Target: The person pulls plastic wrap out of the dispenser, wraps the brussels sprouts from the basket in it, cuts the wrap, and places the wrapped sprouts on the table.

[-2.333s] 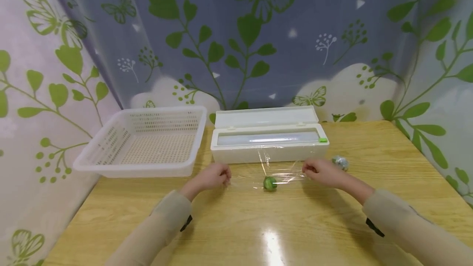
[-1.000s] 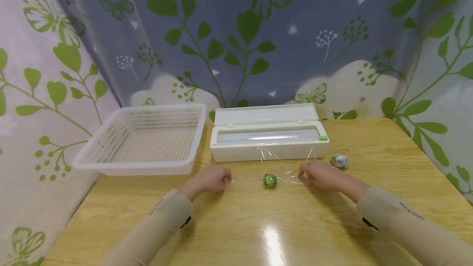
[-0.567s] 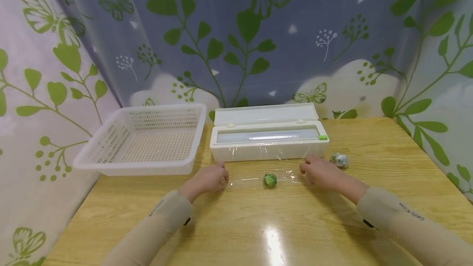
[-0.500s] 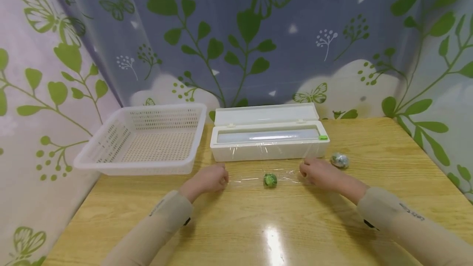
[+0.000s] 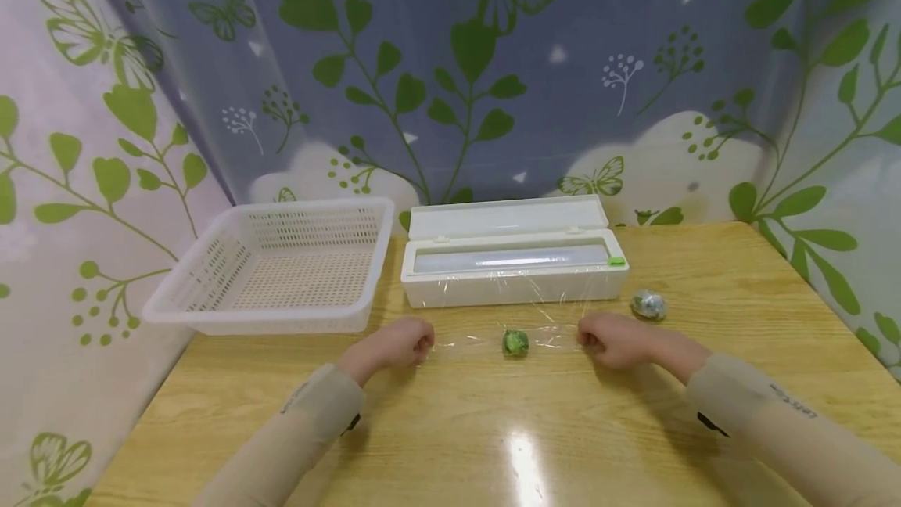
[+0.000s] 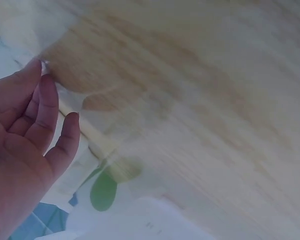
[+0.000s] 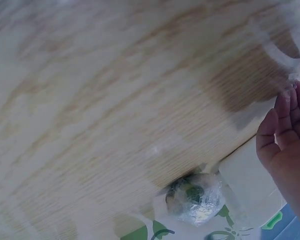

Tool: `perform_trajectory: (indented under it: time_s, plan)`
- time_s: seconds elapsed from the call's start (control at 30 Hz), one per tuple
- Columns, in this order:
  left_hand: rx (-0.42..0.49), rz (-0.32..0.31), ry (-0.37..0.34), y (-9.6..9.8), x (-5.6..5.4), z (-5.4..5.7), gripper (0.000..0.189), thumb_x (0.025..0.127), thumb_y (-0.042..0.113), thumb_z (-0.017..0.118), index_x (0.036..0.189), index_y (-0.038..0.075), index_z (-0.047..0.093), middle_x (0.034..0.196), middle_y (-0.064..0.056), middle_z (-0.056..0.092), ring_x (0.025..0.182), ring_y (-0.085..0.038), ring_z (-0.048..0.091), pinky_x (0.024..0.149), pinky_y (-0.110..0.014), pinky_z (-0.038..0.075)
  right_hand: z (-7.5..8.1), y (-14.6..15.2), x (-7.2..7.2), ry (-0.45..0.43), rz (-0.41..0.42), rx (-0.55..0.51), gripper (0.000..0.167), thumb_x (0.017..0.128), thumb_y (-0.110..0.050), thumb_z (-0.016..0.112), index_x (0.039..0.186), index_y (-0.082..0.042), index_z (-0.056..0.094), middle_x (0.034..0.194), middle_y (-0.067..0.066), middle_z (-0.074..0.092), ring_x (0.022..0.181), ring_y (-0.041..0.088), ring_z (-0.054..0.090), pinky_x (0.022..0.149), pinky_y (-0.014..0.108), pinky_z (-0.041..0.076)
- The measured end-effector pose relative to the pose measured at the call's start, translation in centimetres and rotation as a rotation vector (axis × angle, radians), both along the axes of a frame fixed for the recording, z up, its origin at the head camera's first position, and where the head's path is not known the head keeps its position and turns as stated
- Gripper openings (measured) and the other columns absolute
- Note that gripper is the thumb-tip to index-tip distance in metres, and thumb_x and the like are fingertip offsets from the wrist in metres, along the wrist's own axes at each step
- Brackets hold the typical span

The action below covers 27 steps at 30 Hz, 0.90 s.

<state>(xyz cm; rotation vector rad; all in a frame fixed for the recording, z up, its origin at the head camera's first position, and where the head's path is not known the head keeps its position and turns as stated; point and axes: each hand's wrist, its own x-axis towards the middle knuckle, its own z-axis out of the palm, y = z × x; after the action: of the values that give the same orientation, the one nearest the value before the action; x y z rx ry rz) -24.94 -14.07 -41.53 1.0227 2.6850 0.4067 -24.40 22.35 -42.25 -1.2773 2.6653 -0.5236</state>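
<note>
A clear sheet of plastic wrap (image 5: pixel 464 342) runs out of the white wrap dispenser box (image 5: pixel 514 289) toward the person. My left hand (image 5: pixel 403 341) pinches its left corner between thumb and fingertip, as the left wrist view shows. At the right corner my right hand (image 5: pixel 614 339) pinches the film with its fingertips. Midway between the hands, a small round green vegetable (image 5: pixel 515 343) sits on the table, overlapped by the film in the head view. Behind the right hand lies a vegetable bundled in crumpled plastic wrap (image 5: pixel 648 304), seen closer in the right wrist view.
The dispenser's lid (image 5: pixel 508 217) stands raised at the back, with a film roll (image 5: pixel 521 259) inside and a green slider (image 5: pixel 615 261) at its right end. A white perforated basket (image 5: pixel 267 318) is at the back left of the wooden table (image 5: pixel 450 429). Patterned curtains hang behind.
Creases in the wrap have shifted, and the film lies flatter around the green vegetable than in the oldest frame. Within the last half second, my right hand has moved slightly right and nearer the person.
</note>
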Motion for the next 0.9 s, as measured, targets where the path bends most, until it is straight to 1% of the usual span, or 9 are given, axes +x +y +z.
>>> perform_trajectory:
  time_s: [0.13, 0.23, 0.33, 0.43, 0.5, 0.57, 0.63, 0.73, 0.9]
  plan:
    - [0.002, -0.001, -0.001, -0.2, 0.1, -0.1, 0.013, 0.073, -0.007, 0.058, 0.084, 0.000, 0.058, 0.075, -0.002, 0.054, 0.070, -0.014, 0.049, 0.063, -0.026, 0.043, 0.0, 0.0, 0.0, 0.023, 0.016, 0.012, 0.012, 0.074, 0.004, 0.056, 0.077, -0.007, 0.054, 0.070, -0.005, 0.044, 0.064, 0.009, 0.042, 0.057, 0.027, 0.040]
    - [-0.017, 0.011, -0.014, -0.1, 0.3, 0.1, 0.005, 0.077, -0.001, 0.059, 0.077, 0.002, 0.055, 0.067, 0.001, 0.048, 0.063, -0.012, 0.043, 0.058, -0.025, 0.039, 0.1, -0.2, 0.3, 0.108, 0.027, 0.056, 0.017, 0.074, 0.004, 0.057, 0.071, -0.010, 0.049, 0.065, -0.006, 0.039, 0.058, 0.008, 0.037, 0.052, 0.025, 0.035]
    - [-0.058, 0.020, -0.005, 0.2, 0.6, 0.3, 0.017, 0.078, 0.013, 0.064, 0.070, 0.006, 0.051, 0.063, 0.004, 0.041, 0.059, -0.010, 0.038, 0.054, -0.025, 0.034, 0.3, -0.5, 0.5, 0.203, 0.026, 0.101, 0.022, 0.076, 0.003, 0.057, 0.066, -0.012, 0.044, 0.061, -0.006, 0.036, 0.053, 0.009, 0.035, 0.048, 0.025, 0.031]
    - [-0.130, 0.007, 0.062, 0.5, 0.9, 0.4, 0.021, 0.077, 0.020, 0.066, 0.068, 0.011, 0.050, 0.064, 0.005, 0.041, 0.058, -0.009, 0.039, 0.053, -0.024, 0.035, 0.5, -0.6, 0.7, 0.249, 0.018, 0.125, 0.023, 0.077, 0.004, 0.057, 0.066, -0.012, 0.045, 0.061, -0.005, 0.038, 0.051, 0.009, 0.036, 0.046, 0.025, 0.031]
    - [-0.182, -0.022, 0.141, 0.8, 1.0, 0.4, 0.018, 0.078, 0.018, 0.063, 0.068, 0.013, 0.049, 0.066, 0.004, 0.043, 0.059, -0.010, 0.042, 0.052, -0.025, 0.038, 0.6, -0.5, 0.8, 0.255, 0.006, 0.126, 0.024, 0.076, 0.003, 0.058, 0.066, -0.013, 0.045, 0.062, -0.006, 0.038, 0.051, 0.009, 0.035, 0.046, 0.024, 0.030]
    - [-0.205, -0.044, 0.204, 0.9, 1.0, 0.3, 0.017, 0.081, 0.013, 0.057, 0.066, 0.013, 0.048, 0.067, 0.002, 0.045, 0.058, -0.011, 0.044, 0.050, -0.026, 0.039, 0.7, -0.3, 0.8, 0.240, -0.010, 0.113, 0.024, 0.075, 0.003, 0.059, 0.065, -0.015, 0.044, 0.063, -0.007, 0.036, 0.053, 0.008, 0.033, 0.046, 0.023, 0.029]
    - [-0.200, -0.047, 0.228, 1.0, 0.9, 0.2, 0.020, 0.083, 0.010, 0.054, 0.065, 0.013, 0.048, 0.067, 0.001, 0.046, 0.057, -0.012, 0.045, 0.049, -0.026, 0.040, 0.9, -0.1, 0.8, 0.202, -0.043, 0.075, 0.024, 0.076, 0.001, 0.058, 0.065, -0.016, 0.044, 0.064, -0.008, 0.035, 0.054, 0.007, 0.032, 0.047, 0.022, 0.028]
    - [-0.139, -0.014, 0.178, 0.8, 0.6, 0.3, 0.019, 0.083, 0.008, 0.052, 0.065, 0.014, 0.049, 0.068, 0.003, 0.047, 0.058, -0.011, 0.043, 0.051, -0.025, 0.039, 1.1, 0.3, 0.6, 0.111, -0.110, -0.008, 0.021, 0.076, -0.001, 0.055, 0.067, -0.016, 0.044, 0.065, -0.009, 0.039, 0.056, 0.006, 0.034, 0.050, 0.022, 0.031]
    - [0.094, 0.081, -0.040, 0.2, -0.2, 0.1, 0.015, 0.083, 0.005, 0.048, 0.071, 0.008, 0.055, 0.067, 0.003, 0.048, 0.060, -0.009, 0.041, 0.054, -0.024, 0.038, 1.3, 0.8, 0.1, -0.076, -0.200, -0.150, 0.014, 0.080, -0.001, 0.051, 0.073, -0.012, 0.048, 0.064, -0.007, 0.044, 0.055, 0.006, 0.038, 0.050, 0.023, 0.035]
